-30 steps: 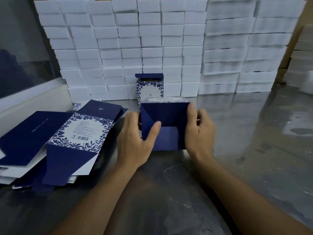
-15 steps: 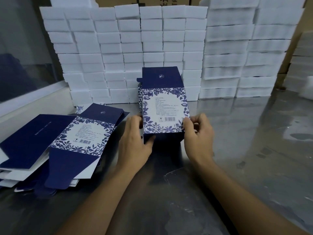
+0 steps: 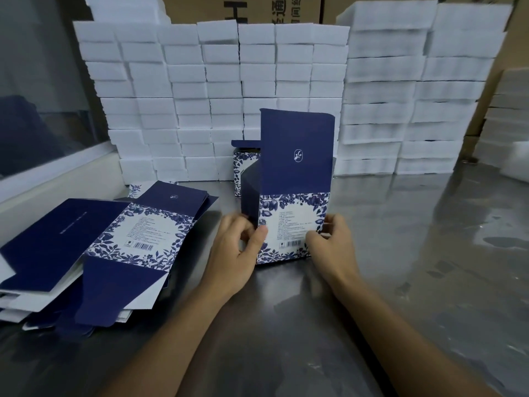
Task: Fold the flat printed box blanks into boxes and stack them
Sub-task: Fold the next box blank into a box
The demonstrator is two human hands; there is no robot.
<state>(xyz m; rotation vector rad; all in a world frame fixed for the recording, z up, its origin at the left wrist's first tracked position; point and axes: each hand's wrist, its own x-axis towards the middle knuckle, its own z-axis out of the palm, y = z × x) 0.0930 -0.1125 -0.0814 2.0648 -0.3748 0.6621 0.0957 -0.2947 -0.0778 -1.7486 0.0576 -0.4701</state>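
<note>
Both hands pinch the lower corners of one upright printed box [image 3: 292, 224] on the steel table [image 3: 400, 253]: left hand [image 3: 237, 253] at its left edge, right hand [image 3: 332, 245] at its right, base looks closed, top lid flap [image 3: 296, 150] standing open above the grip. Left of the grip lies the pile of flat box blanks [image 3: 94, 247] (several, count unclear). Just behind the grip stands one finished box [image 3: 243, 167], so two formed, most left; behind that, white foam blocks [image 3: 229, 96].

Navy, white-and-blue floral box [image 3: 292, 196]; white foam blocks [image 3: 217, 90]
</note>
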